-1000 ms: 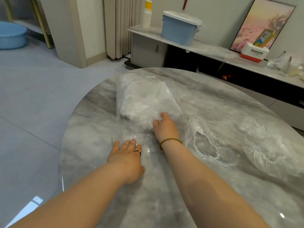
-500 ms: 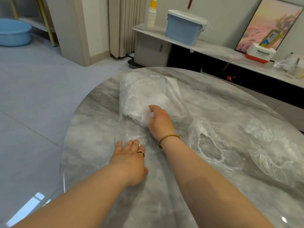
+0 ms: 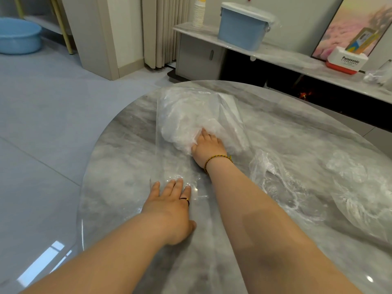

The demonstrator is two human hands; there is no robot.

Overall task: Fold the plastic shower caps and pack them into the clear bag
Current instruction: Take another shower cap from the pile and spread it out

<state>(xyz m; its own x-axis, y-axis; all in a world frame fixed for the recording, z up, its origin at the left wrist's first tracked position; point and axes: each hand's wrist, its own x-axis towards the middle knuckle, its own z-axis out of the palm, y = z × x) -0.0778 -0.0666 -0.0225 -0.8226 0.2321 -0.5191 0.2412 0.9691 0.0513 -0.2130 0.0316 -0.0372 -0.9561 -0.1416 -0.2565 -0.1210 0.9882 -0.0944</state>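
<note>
**Both hands at the clear bag**

The fingers (image 3: 179, 184) of my left hand (image 3: 169, 211) are straight and a little spread. They press flat on the near, open end of the clear bag (image 3: 191, 102) and hold its film down on the surface (image 3: 118, 166). This hand grips nothing. It has a dark ring (image 3: 185, 200) on one finger.

My right hand (image 3: 209, 148) is further from me, at the near side of the white wad of shower caps (image 3: 182, 130) that fills the far part of the bag. One finger lies along the wad, and the other fingers are sunk into the crumpled plastic, so I cannot tell if they are curled around it or only push it. I also cannot tell if the film of the bag passes over this hand or under it. On this wrist is a thin braided bracelet (image 3: 218, 158).

The bag lies flat on the grey marbled surface, with its closed end toward the far edge. To the right of my right forearm lies a loose shower cap (image 3: 273, 177), spread out and wrinkled. A second loose shower cap (image 3: 360, 187) lies beyond it, near the right border of the view. Both are outside the bag.

Behind the surface a low shelf (image 3: 297, 62) runs along the wall. It carries a stack of paper cups (image 3: 199, 13), a blue bin (image 3: 244, 28) with a pale lid, and a white and red Panasonic box (image 3: 345, 60) in front of a framed picture (image 3: 347, 22). Far to the left a blue basin (image 3: 18, 36) stands on the floor.
</note>
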